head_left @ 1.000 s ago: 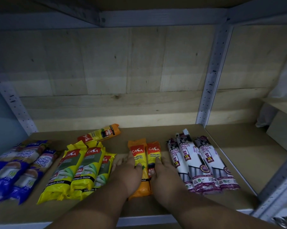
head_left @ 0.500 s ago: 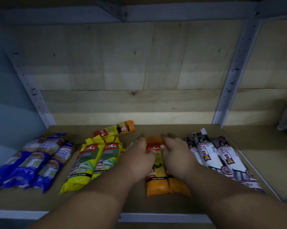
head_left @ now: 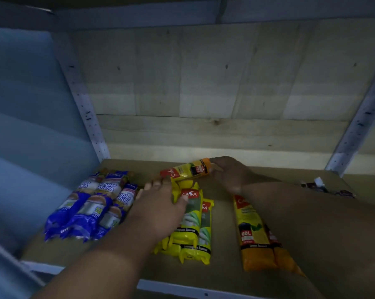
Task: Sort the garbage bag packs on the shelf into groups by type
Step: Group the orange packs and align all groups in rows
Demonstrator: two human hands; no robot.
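Observation:
A lone orange pack [head_left: 187, 170] lies crosswise at the back of the shelf board [head_left: 223, 270]; my right hand [head_left: 228, 174] grips its right end. My left hand [head_left: 158, 203] lies flat, fingers apart, on the group of yellow packs [head_left: 193, 227] with its fingertips near the orange pack's left end. Two orange packs [head_left: 253, 236] lie side by side to the right, partly under my right forearm. Three blue packs [head_left: 91, 208] lie in a row at the left. The white drawstring packs [head_left: 318, 185] show only as tips at the far right.
A wooden plank wall [head_left: 203, 93] closes the back. Perforated metal uprights stand at the back left [head_left: 83, 108] and back right [head_left: 359, 124]. A metal beam [head_left: 139, 14] runs overhead, and a white metal rail [head_left: 182, 288] edges the shelf front.
Both hands left the two orange packs and moved back and left. My right hand took hold of the crosswise orange pack; my left hand came down on the yellow packs. The camera turned left.

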